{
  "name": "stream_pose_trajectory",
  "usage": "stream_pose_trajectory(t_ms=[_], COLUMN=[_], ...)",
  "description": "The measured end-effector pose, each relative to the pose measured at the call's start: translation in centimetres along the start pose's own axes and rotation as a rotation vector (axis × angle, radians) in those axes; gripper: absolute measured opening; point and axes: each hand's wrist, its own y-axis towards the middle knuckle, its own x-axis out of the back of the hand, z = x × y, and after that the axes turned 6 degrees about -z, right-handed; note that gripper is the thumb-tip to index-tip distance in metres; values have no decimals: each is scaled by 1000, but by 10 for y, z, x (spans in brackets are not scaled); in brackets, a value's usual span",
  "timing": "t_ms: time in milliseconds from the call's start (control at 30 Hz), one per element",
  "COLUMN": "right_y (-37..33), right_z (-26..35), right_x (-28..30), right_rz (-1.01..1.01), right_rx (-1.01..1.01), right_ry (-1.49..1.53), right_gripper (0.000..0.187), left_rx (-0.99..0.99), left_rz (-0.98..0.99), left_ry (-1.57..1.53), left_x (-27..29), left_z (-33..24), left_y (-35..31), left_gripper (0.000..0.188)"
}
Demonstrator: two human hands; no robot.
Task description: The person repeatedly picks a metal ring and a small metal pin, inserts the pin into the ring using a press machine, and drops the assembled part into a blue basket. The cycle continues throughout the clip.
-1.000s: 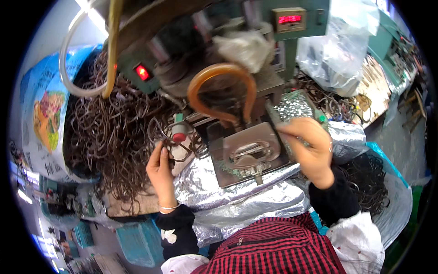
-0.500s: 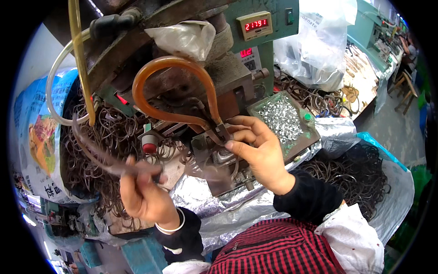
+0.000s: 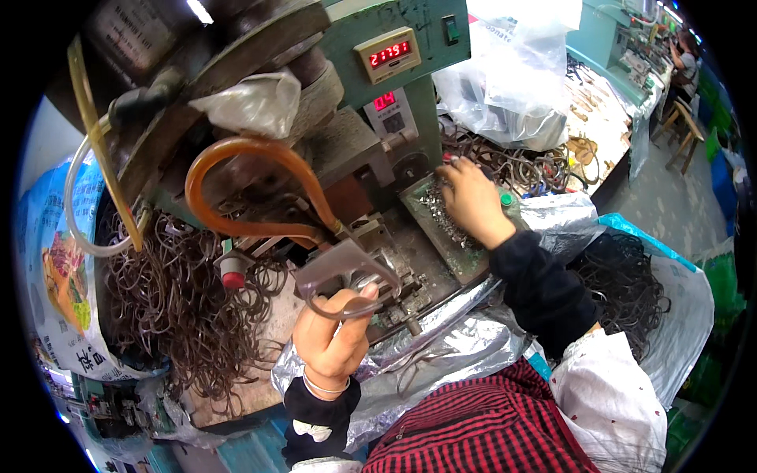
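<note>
My left hand [image 3: 335,339] is closed on a translucent brown-grey strip bent into a loop [image 3: 315,274], pinched between thumb and fingers. The loop is held up before the machine's small metal fixture [image 3: 378,248]. My right hand [image 3: 477,205] reaches over the metal tray [image 3: 465,264] of small silvery metal bits [image 3: 432,206]. Its fingers are bent and closed together among the bits; whatever is between the tips is hidden. Above the fixture, a thick orange tube [image 3: 206,169] curves out from the machine [image 3: 339,150].
A heap of brown loops [image 3: 189,299] lies left, beside a red button [image 3: 233,279] and a printed blue sack [image 3: 67,276]. A green button [image 3: 505,199] sits by the tray. More dark loops [image 3: 623,276] fill a bag at right; silver foil [image 3: 441,347] covers the near edge.
My right hand has left the fixture and moved right onto the tray of bits. My left hand has brought the brown-grey loop rightward, up to the fixture. The whole view has shifted slightly.
</note>
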Motion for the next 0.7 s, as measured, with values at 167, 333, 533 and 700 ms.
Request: stream_pose_trajectory(t_ms=[167, 333, 533, 700], right_y=[-27, -14, -22, -8], right_z=[16, 26, 11, 35], right_x=[20, 50, 57, 32], right_rz=[-48, -88, -150, -224], right_rx=[-3, -121, -203, 62], right_ry=[165, 227, 287, 432], right_gripper=[18, 10, 8, 7], left_rx=[34, 5, -22, -22], left_rz=[-22, -31, 3, -1], left_ry=[35, 34, 13, 45], left_x=[-2, -6, -1, -2], left_z=[0, 3, 6, 4], left_y=[-7, -13, -11, -9], left_gripper=[33, 40, 40, 33])
